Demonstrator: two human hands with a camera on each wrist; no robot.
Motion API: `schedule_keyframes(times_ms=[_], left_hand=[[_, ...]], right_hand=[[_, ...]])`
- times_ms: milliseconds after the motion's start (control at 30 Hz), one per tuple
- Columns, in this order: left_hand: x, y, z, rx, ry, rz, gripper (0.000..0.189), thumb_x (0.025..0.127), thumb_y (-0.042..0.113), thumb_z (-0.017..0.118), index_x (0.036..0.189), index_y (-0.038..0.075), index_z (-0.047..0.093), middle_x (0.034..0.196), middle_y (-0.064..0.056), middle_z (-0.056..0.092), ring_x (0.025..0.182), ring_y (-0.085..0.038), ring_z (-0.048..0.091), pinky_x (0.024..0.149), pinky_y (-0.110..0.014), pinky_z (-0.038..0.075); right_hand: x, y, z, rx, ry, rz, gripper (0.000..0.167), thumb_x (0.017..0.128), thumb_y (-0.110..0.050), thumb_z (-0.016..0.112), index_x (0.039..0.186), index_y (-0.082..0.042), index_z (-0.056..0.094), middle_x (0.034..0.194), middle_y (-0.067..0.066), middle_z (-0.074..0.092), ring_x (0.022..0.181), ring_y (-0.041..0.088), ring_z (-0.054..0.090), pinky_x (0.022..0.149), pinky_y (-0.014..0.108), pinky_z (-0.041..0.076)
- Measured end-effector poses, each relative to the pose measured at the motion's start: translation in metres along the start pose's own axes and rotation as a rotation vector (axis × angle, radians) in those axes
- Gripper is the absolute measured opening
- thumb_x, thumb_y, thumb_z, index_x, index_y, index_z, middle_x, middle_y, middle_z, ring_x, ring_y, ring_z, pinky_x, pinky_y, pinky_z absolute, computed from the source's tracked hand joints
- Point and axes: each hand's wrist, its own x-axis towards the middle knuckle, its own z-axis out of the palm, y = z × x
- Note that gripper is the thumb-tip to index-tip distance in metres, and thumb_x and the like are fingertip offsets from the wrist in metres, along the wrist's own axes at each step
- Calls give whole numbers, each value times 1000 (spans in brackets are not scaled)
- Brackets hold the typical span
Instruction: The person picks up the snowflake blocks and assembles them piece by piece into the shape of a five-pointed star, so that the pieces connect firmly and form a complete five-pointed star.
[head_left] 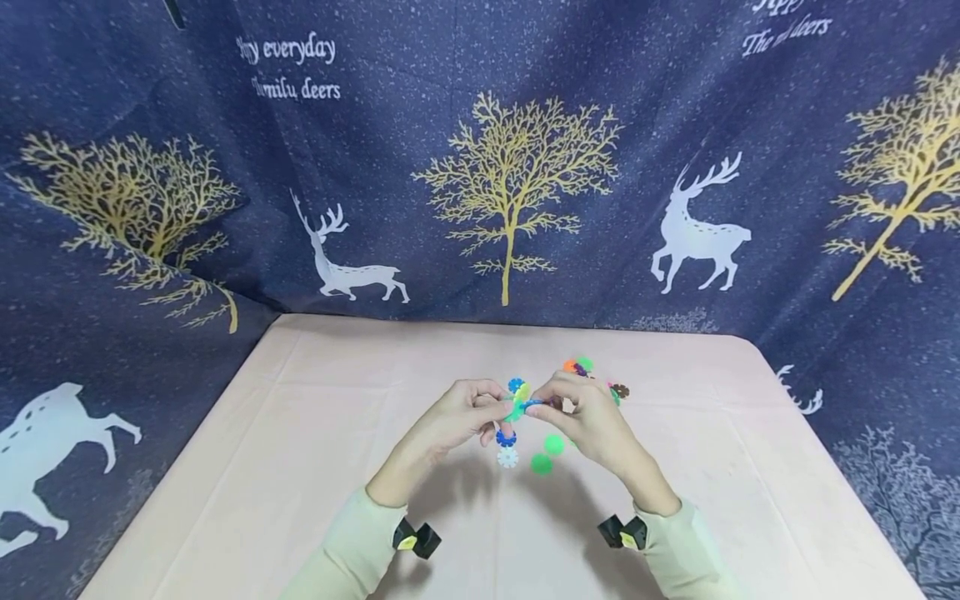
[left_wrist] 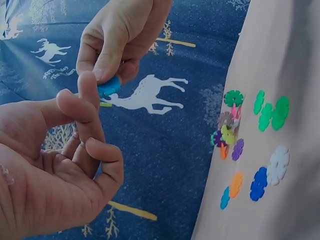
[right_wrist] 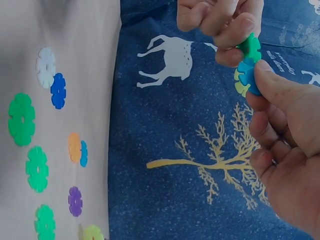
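My left hand (head_left: 467,417) pinches the green disc (right_wrist: 252,47); my right hand (head_left: 594,418) pinches the blue disc (right_wrist: 247,75). I do best to align them slot to slot, pressing gently.

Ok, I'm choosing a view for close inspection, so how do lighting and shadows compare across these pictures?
Head view: brightest, with soft shadows beneath the left hand and right hand on the pale table; left wrist view: dimmer, with a dark band down the table's right side; right wrist view: also dim, grey shade at top left, yet the blue disc reads clearly.
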Motion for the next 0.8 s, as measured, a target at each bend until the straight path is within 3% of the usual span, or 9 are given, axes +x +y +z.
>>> schedule_keyframes(times_ms=[167, 467, 800], left_hand=[[1, 0, 4, -8, -16, 21, 8, 99, 3, 58, 97, -4, 60, 65, 1, 67, 48, -6, 49, 51, -17, 40], [2, 6, 6, -22, -26, -16, 9, 99, 4, 58, 97, -5, 59, 63, 0, 64, 50, -6, 52, 54, -18, 44], [5, 1, 7, 6, -37, 0, 9, 101, 5, 57, 99, -4, 59, 65, 0, 66, 50, -6, 51, 56, -19, 46]], right_hand=[[-1, 4, -1, -11, 27, -88, 13, 80, -9, 82, 84, -18, 75, 76, -14, 65, 65, 2, 56, 58, 21, 48], [2, 10, 1, 39, 37, -199, 16, 77, -4, 83, 84, -17, 76, 75, -10, 67, 63, 3, 57, 58, 16, 47], [0, 13, -1, 15, 49, -179, 18, 75, -5, 84, 84, -18, 76, 73, -13, 65, 64, 3, 56, 60, 13, 44]])
